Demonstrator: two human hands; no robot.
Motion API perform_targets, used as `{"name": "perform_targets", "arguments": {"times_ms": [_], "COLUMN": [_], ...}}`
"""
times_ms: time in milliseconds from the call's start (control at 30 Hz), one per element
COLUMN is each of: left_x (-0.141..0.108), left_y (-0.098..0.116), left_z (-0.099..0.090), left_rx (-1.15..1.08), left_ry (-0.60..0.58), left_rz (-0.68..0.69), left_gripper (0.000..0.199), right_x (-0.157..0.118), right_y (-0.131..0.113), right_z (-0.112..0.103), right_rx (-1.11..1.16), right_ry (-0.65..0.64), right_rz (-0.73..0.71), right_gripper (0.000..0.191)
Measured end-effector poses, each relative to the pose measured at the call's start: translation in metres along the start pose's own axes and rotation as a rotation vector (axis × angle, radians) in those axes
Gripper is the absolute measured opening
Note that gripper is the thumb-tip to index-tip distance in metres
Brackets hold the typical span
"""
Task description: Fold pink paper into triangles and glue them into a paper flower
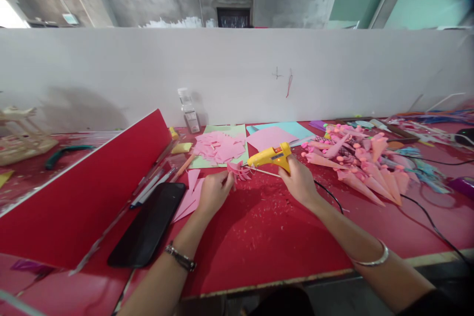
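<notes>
Between the fingertips of my left hand [215, 190] is a small pink paper flower [240, 170] with curled petals, held just above the red tabletop. My right hand [297, 180] is wrapped round the handle of a yellow hot glue gun [269, 156]. Its nozzle points left and meets the flower's edge; whether it touches cannot be made out. A black cord trails from the gun to the right. Behind the flower, many pink paper pieces [218, 148] are piled on a pale green sheet [202, 162].
A black phone [148, 224] and pens lie left, beside a standing red panel [92, 192]. A clear bottle [188, 111] stands against the white partition [148, 69]. Pink paper cones [365, 165] are heaped at right, with cords running nearby. Small scraps dot the red tabletop [266, 242].
</notes>
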State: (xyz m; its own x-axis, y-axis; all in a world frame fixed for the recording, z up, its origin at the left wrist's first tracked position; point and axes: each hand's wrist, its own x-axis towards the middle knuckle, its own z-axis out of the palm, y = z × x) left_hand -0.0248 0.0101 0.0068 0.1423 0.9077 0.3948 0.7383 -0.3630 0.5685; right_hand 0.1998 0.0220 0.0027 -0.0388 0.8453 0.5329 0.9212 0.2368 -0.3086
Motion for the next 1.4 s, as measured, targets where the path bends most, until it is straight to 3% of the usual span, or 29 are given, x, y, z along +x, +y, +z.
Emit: {"name": "perform_targets", "arguments": {"times_ms": [267,433,633,900,1067,1200,1300,1400], "left_x": [0.0,0.0,0.0,0.0,0.002,0.006,0.008,0.009], "left_y": [-0.001,-0.001,-0.003,-0.007,-0.011,-0.011,-0.01,-0.013], "left_z": [-0.001,-0.001,-0.002,-0.001,-0.001,-0.005,-0.008,-0.009], "left_rx": [-0.012,-0.011,0.012,-0.013,-0.143,-0.28,-0.296,-0.231], "left_ry": [-0.028,-0.022,-0.007,-0.009,0.021,0.051,0.072,0.125], "left_rz": [-0.019,-0.027,-0.012,-0.02,-0.056,-0.135,-0.157,-0.146], "left_gripper": [0.039,0.038,0.038,0.04,0.039,0.036,0.034,0.03], "right_x": [0.002,0.008,0.021,0.016,0.011,0.003,-0.003,-0.006], "right_y": [0.004,0.015,0.048,0.076,0.07,0.054,0.03,-0.005], "right_z": [0.003,0.001,0.0,0.004,-0.003,-0.022,-0.04,-0.045], "right_rx": [-0.001,0.013,-0.077,-0.135,-0.219,-0.427,-0.514,-0.267], "right_ry": [0.019,0.058,-0.021,-0.222,-0.245,-0.225,-0.326,-0.41], "right_rz": [0.03,0.1,0.17,0.021,0.012,0.11,0.175,-0.009], "right_gripper": [0.032,0.047,0.039,0.021,0.022,0.031,0.017,0.013]}}
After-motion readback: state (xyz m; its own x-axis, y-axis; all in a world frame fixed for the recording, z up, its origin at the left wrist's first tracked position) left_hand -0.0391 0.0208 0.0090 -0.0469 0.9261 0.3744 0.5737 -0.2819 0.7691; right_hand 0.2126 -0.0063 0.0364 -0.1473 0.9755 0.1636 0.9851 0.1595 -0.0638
